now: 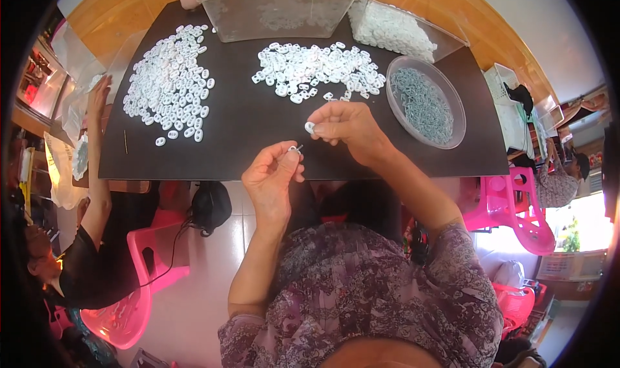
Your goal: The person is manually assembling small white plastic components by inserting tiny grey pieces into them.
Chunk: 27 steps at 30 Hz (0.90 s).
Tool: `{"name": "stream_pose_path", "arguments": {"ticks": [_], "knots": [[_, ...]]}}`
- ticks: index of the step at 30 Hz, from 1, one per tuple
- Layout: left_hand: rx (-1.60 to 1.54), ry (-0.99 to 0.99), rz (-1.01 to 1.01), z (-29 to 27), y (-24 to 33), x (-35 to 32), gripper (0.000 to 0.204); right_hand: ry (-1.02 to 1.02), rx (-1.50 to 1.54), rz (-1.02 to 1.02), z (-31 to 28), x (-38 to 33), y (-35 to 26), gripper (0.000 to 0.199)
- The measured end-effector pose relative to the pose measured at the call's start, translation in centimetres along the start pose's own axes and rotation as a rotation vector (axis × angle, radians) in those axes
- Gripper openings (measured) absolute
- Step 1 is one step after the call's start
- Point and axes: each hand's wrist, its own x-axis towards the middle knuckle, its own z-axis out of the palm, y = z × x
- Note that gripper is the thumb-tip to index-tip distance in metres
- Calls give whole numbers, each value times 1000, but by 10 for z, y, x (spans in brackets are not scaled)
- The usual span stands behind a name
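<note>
Above the near edge of the dark table (239, 132), my left hand (271, 177) is closed in a pinch on a small metal pin (299, 148). Something white shows at its fingertips, too small to make out. Just up and to the right, my right hand (352, 130) pinches a white oval plastic piece (310, 128) with holes in it. The two hands are close but apart. Beyond them lies a heap of the same white pieces (320, 68). To the right of my right hand stands a round clear tub (457, 119) full of small grey metal parts (420, 103).
A larger spread of white pieces (168, 84) covers the table's left. At the back are a clear bin (278, 13) and a tilted clear box of white pieces (394, 32). A thin stick (126, 142) lies near the left edge. A co-worker (97, 239) sits left, near a pink chair (139, 290).
</note>
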Motion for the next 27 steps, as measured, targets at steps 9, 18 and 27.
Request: {"name": "stream_pose_path", "arguments": {"ticks": [9, 18, 27], "knots": [[38, 52, 34, 10, 2, -6, 14, 10, 124, 45, 12, -13, 4, 17], [58, 80, 24, 12, -2, -6, 14, 50, 108, 7, 16, -16, 8, 19], [51, 91, 22, 8, -4, -5, 13, 49, 85, 2, 22, -15, 8, 17]]}}
